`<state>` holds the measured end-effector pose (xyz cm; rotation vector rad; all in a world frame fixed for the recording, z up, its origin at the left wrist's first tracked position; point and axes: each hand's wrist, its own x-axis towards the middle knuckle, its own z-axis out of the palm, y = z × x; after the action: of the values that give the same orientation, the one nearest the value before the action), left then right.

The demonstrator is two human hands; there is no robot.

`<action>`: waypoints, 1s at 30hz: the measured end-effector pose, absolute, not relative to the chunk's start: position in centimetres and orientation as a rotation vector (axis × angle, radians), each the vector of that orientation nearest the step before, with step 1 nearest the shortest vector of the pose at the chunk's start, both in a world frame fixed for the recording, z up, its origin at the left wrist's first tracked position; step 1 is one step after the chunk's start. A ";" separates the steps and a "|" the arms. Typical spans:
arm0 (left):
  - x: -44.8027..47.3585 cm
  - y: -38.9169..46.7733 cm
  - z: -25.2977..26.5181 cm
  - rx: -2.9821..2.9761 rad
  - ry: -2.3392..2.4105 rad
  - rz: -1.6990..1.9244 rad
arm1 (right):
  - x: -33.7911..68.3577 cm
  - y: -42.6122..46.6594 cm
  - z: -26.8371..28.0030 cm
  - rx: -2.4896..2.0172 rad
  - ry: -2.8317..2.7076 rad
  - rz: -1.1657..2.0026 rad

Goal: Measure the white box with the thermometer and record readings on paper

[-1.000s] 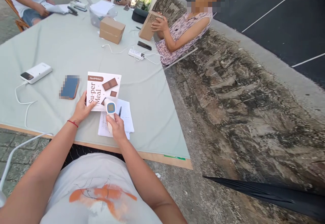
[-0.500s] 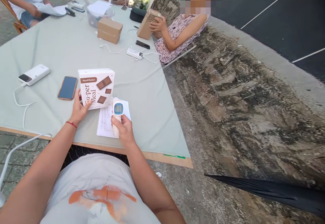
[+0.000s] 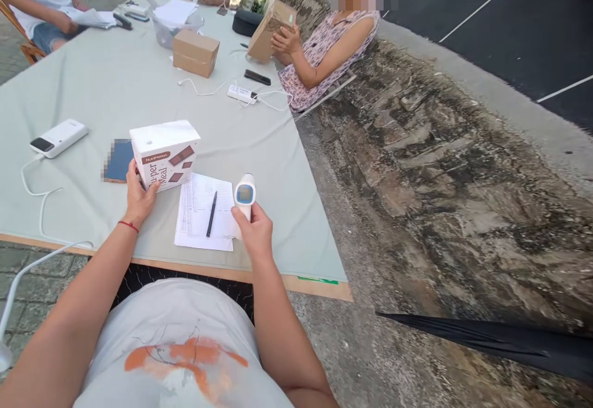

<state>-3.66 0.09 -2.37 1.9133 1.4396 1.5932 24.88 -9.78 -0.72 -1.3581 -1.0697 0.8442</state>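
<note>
My left hand (image 3: 141,195) grips a white NutriMotion box (image 3: 169,149) by its lower left corner, thumb across the printed front. The box is tilted so its plain white upper face shows. My right hand (image 3: 256,229) is closed round the handle of a white infrared thermometer (image 3: 244,194) with a blue-framed screen. Between the hands, printed sheets (image 3: 194,210) lie on the table with a black pen (image 3: 212,214) on top. Behind the box, a phone (image 3: 117,161) is partly covered by it.
On the covered table (image 3: 287,216) are a white power bank (image 3: 58,138) with a cable, a brown carton (image 3: 196,53), a power strip (image 3: 241,94), a black object (image 3: 257,77) and a plastic tub (image 3: 173,28). A person at right holds a cardboard box (image 3: 272,30); two others sit beyond.
My right hand has moved the thermometer right, off the sheets, uncovering the pen. The white box has tipped, showing more of its upper face, and shifted slightly left.
</note>
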 end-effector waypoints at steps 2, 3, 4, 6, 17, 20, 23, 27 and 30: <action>-3.6 0.0 -2.4 1.915 1.478 1.615 | 26.7 -8.7 -2.6 -1.624 -1.073 0.610; -3.5 -0.1 -2.4 1.920 1.511 1.627 | 27.6 -8.2 -3.6 -1.747 -1.080 0.524; -3.5 -0.2 -2.4 1.931 1.555 1.642 | 28.4 -7.9 -4.5 -1.843 -1.104 0.472; -3.5 -0.5 -2.3 1.969 1.652 1.682 | 29.6 -7.6 -6.0 -1.948 -1.166 0.402; -0.5 -2.9 -2.1 2.744 1.359 1.407 | 26.2 -6.0 -6.7 -1.481 -1.842 0.081; 0.2 -3.0 -2.4 2.835 1.195 1.041 | 25.3 -4.8 -7.1 -1.477 -1.976 0.091; 0.2 -2.9 -2.5 2.827 1.177 0.712 | 25.8 -4.4 -7.0 -1.426 -2.135 0.105; 0.2 -2.7 -2.4 2.750 1.239 0.594 | 27.4 -4.9 -6.0 -1.343 -2.248 0.170; 0.2 -2.7 -2.3 2.693 1.241 0.579 | 27.5 -5.7 -5.4 -1.324 -2.042 0.267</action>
<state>0.23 -2.69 -2.33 2.6928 1.2409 0.5789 27.48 -5.66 -5.40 -1.3236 -2.0420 0.2668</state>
